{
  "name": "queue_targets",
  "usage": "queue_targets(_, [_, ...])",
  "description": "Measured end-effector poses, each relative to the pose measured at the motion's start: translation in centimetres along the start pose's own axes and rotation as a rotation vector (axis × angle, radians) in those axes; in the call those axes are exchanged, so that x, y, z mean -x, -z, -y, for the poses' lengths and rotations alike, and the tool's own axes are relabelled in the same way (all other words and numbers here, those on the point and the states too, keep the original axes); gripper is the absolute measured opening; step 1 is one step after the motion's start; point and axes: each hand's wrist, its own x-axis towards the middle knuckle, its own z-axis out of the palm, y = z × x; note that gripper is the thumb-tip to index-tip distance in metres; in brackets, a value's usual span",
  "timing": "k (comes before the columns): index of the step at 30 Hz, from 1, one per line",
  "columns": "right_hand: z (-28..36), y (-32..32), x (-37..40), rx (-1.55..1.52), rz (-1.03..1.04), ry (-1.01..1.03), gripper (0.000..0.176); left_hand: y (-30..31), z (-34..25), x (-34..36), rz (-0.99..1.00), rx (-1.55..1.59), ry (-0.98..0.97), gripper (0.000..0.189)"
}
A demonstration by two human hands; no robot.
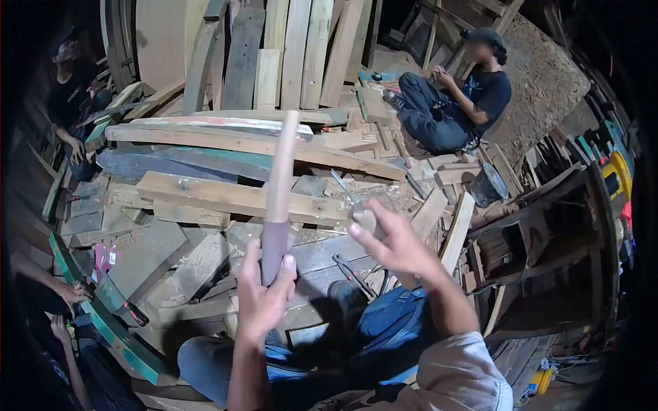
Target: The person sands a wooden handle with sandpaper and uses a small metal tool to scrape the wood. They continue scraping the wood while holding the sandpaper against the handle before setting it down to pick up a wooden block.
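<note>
My left hand (264,294) is closed around the lower end of a smooth wooden rod (281,171). The rod stands nearly upright, pale brown above and grey-mauve where my fingers and thumb grip it. To its right my right hand (397,243) is closed on a thin-bladed tool (364,219) with a rounded grip. Its narrow metal blade points up and left, apart from the rod in this view. Part of the grip is hidden by my fingers. Below, between my hands, pliers (353,274) with dark handles lie on the boards near my blue-trousered legs.
Long wooden beams (240,195) lie across the floor ahead, and planks (295,55) lean upright behind them. A person (459,96) sits at the back right, near a dark bucket (488,185). Other people are at the left, beside a green-edged curved board (113,335). Wooden shelving (541,253) stands at right.
</note>
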Motion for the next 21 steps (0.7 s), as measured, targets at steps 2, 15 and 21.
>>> queue_targets(2, [-0.8, -0.8, 0.1, 0.032, 0.0, 0.147, 0.041, 0.1, 0.2, 0.4, 0.094, 0.042, 0.013, 0.034])
queue_targets(15, [-1.9, -3.5, 0.6, -0.256, 0.169, 0.475, 0.015, 0.4, 3.8, 2.6, 0.262, 0.585, 0.289, 0.035])
queue_targets(21, [-1.5, -4.1, 2.3, -0.12, 0.035, 0.541, 0.017, -1.2, 2.1, 2.5, 0.231, 0.474, 0.299, 0.042])
